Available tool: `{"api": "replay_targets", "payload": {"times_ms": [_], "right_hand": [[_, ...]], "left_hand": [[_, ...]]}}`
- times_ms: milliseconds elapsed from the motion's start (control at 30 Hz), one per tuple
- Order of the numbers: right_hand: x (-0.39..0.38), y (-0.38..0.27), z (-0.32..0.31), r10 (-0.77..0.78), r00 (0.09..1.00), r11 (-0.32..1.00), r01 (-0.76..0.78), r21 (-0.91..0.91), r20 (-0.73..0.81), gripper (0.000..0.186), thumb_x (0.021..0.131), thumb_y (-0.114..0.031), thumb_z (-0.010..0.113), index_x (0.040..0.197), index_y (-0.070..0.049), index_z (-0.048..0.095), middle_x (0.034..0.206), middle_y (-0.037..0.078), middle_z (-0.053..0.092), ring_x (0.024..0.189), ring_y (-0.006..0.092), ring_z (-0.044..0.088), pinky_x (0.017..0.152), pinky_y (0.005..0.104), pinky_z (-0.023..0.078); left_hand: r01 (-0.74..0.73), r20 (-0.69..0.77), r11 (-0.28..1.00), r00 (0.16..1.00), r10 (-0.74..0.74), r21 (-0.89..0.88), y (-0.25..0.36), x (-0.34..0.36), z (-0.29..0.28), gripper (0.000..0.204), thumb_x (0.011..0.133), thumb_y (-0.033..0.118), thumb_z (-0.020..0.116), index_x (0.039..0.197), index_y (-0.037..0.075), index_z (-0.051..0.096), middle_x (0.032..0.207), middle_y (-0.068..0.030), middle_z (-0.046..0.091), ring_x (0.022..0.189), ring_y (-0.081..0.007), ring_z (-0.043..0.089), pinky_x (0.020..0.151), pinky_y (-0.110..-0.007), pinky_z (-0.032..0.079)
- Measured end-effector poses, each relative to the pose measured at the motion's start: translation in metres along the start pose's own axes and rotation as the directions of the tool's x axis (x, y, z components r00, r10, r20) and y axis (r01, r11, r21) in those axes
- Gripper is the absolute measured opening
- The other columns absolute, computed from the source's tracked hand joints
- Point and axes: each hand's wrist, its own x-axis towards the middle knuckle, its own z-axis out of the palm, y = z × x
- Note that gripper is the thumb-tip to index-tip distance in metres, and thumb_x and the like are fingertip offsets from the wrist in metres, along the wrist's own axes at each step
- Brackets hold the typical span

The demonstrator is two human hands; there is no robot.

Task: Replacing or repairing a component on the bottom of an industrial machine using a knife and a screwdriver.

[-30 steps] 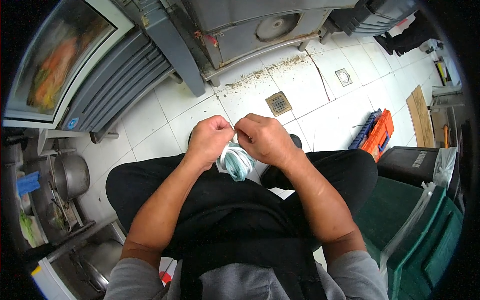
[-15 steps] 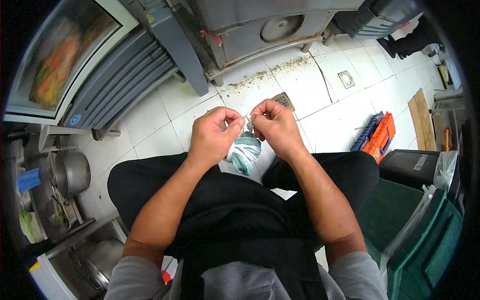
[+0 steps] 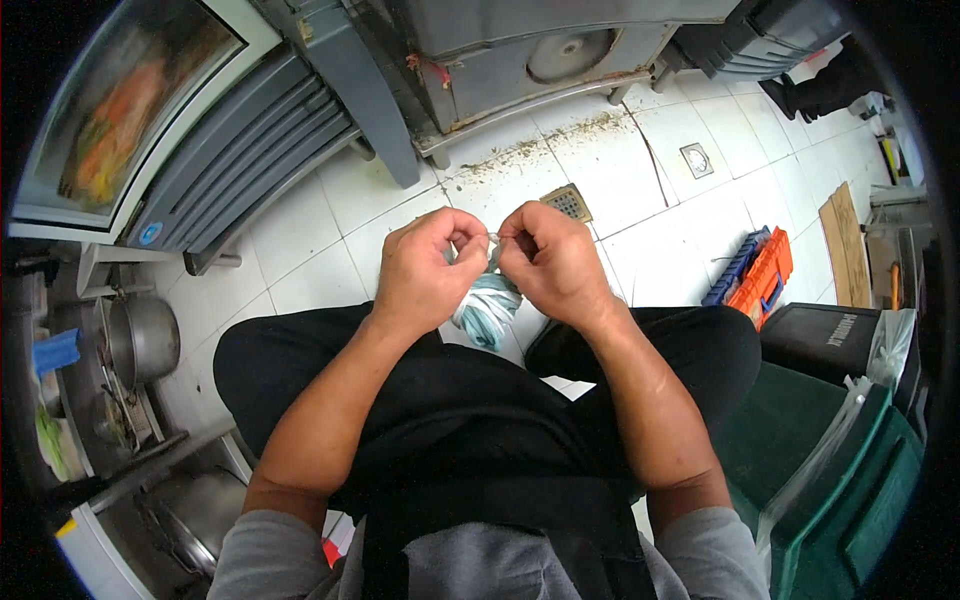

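Over the bundle (image 3: 487, 312), the left hand (image 3: 425, 270) and right hand (image 3: 555, 265), pinched on a strand (image 3: 494, 238), had drawn closer, leaving little exposed.

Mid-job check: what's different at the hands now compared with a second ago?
The left hand and right hand have moved away from the body and slightly right, and the green-and-white bundle below them has shifted slightly the same way. I see nothing newly taken up or let go. Both hands are still pinched at the white strip; the orange case stayed put.
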Motion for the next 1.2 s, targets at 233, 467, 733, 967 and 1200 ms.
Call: {"api": "replay_targets", "payload": {"times_ms": [233, 467, 733, 967, 1200], "right_hand": [[-0.002, -0.001, -0.003, -0.253, 0.966, 0.949, 0.26, -0.177, 0.057, 0.017, 0.082, -0.007, 0.068, 0.089, -0.002, 0.054, 0.083, 0.016, 0.06, 0.074, 0.0382, 0.064, 0.063, 0.0438, 0.052], [0.0, -0.004, -0.006, -0.333, 0.938, 0.911, 0.346, -0.223, 0.093, 0.018, 0.081, -0.006, 0.068, 0.09, -0.002, 0.053, 0.085, 0.016, 0.06, 0.074, 0.0387, 0.063, 0.064, 0.0451, 0.054], [-0.004, -0.007, -0.002, -0.081, 0.996, 0.997, 0.081, -0.002, 0.046, 0.009, 0.084, -0.005, 0.065, 0.091, -0.001, 0.062, 0.082, 0.016, 0.064, 0.071, 0.0317, 0.066, 0.063, 0.0351, 0.053], [0.0, -0.007, -0.004, -0.146, 0.989, 0.989, 0.146, -0.023, -0.037, 0.012, 0.084, -0.004, 0.067, 0.095, -0.001, 0.067, 0.084, 0.014, 0.068, 0.073, 0.0304, 0.068, 0.065, 0.0353, 0.054], [-0.003, -0.004, 0.0, -0.315, 0.949, 0.925, 0.313, -0.217, 0.026, 0.008, 0.079, -0.003, 0.068, 0.086, -0.002, 0.065, 0.079, 0.015, 0.063, 0.072, 0.0364, 0.063, 0.063, 0.0397, 0.053]], "left_hand": [[-0.077, 0.061, 0.992, 0.996, 0.071, 0.099, -0.005, 0.0, 0.001, 0.013, 0.083, 0.005, 0.069, 0.094, -0.002, 0.069, 0.083, -0.0103, 0.071, 0.075, -0.0144, 0.067, 0.07, -0.029, 0.053], [-0.064, 0.083, 0.997, 0.995, 0.06, 0.046, 0.0, 0.001, -0.003, 0.01, 0.081, 0.008, 0.066, 0.085, -0.001, 0.068, 0.079, -0.0161, 0.069, 0.069, -0.0289, 0.067, 0.066, -0.036, 0.053], [-0.156, 0.099, 0.982, 0.984, 0.146, 0.109, 0.003, 0.004, -0.006, 0.01, 0.081, 0.009, 0.066, 0.081, -0.001, 0.065, 0.072, -0.0148, 0.067, 0.064, -0.0262, 0.064, 0.063, -0.036, 0.05], [0.005, 0.024, 1.0, 1.0, -0.005, -0.003, -0.007, 0.0, -0.004, 0.007, 0.08, 0.006, 0.067, 0.08, -0.001, 0.065, 0.07, -0.0123, 0.067, 0.059, -0.0181, 0.062, 0.059, -0.032, 0.05], [0.097, 0.072, 0.995, 0.993, -0.098, 0.017, -0.008, -0.001, 0.0, 0.007, 0.081, 0.007, 0.065, 0.081, 0.0, 0.066, 0.07, -0.0092, 0.067, 0.06, -0.0129, 0.06, 0.06, -0.03, 0.049]]}}
